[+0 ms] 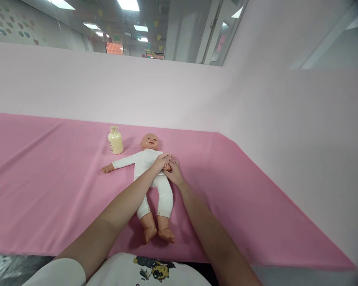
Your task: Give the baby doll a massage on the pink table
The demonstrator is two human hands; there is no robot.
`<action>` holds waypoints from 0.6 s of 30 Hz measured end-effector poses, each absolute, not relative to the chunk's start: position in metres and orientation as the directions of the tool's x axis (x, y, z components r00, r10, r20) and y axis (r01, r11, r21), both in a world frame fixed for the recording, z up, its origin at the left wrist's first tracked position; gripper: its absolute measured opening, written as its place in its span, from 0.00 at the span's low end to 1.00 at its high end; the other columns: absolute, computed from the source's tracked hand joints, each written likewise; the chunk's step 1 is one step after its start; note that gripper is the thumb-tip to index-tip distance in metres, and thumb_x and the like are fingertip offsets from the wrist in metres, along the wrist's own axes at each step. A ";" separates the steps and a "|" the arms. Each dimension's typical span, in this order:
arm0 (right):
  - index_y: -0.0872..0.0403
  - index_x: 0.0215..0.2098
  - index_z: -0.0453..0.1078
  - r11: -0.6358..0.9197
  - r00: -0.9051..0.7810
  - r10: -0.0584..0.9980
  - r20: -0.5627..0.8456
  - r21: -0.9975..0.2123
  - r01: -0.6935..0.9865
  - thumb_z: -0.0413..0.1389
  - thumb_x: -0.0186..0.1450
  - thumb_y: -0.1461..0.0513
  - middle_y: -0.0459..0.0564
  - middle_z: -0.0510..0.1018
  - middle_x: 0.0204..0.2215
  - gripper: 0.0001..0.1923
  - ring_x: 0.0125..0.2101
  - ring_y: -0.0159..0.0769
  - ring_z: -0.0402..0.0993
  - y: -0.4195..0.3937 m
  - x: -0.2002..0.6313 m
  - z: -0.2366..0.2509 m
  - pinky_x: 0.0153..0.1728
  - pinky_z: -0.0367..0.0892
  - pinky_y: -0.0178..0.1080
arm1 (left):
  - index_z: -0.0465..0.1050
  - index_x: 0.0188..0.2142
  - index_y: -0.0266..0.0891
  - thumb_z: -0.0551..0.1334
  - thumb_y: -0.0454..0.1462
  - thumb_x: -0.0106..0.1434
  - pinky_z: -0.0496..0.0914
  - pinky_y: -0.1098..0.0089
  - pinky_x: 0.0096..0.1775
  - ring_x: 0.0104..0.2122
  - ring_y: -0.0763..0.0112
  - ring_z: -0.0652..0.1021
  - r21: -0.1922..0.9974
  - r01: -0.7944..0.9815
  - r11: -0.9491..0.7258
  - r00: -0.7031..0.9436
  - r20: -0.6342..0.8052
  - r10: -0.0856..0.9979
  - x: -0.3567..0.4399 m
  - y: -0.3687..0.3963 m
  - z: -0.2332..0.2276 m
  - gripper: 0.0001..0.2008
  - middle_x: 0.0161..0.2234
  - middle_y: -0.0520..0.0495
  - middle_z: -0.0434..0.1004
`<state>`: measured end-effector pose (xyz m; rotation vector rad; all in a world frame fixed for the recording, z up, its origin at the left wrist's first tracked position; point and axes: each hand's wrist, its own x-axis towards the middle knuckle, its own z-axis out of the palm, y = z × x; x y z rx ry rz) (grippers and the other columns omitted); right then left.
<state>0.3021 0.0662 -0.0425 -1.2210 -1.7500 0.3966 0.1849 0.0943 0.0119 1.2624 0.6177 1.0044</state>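
Observation:
A baby doll (144,159) with a cloth body in white lies on its back, head toward the wall and feet toward me. My left hand (161,162) reaches across its trunk and closes on the doll's arm on the right side. From the other side my right hand (174,173) is wrapped round the same arm, and the fingers of both hands meet. Between them shows a bit of the doll's small hand (167,167); the rest of that forearm is covered. The doll's other arm (123,162) stretches out to the left, untouched.
A pale yellow pump bottle (115,141) stands left of the doll's head. Pink sheeting (62,178) covers the table, with a few creases. A white wall (107,85) rises behind and along the right, with a window (131,31) above.

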 end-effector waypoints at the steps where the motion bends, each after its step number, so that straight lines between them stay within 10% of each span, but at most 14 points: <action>1: 0.49 0.40 0.74 0.449 -0.064 0.861 0.505 -0.694 0.563 0.59 0.53 0.62 0.51 0.75 0.47 0.15 0.53 0.51 0.62 0.066 0.302 -0.042 0.57 0.58 0.55 | 0.71 0.32 0.36 0.62 0.49 0.60 0.65 0.75 0.27 0.17 0.79 0.65 0.954 -0.299 0.010 0.457 0.133 0.880 0.185 0.095 0.011 0.17 0.11 0.61 0.53; 18: 0.52 0.47 0.67 0.410 0.216 0.863 0.457 -0.882 0.233 0.45 0.69 0.51 0.54 0.77 0.44 0.18 0.45 0.40 0.75 0.056 0.296 -0.030 0.49 0.70 0.44 | 0.72 0.36 0.34 0.71 0.43 0.51 0.68 0.71 0.42 0.34 0.74 0.77 0.933 -0.356 -0.049 0.435 0.212 0.875 0.186 0.096 0.010 0.18 0.32 0.48 0.79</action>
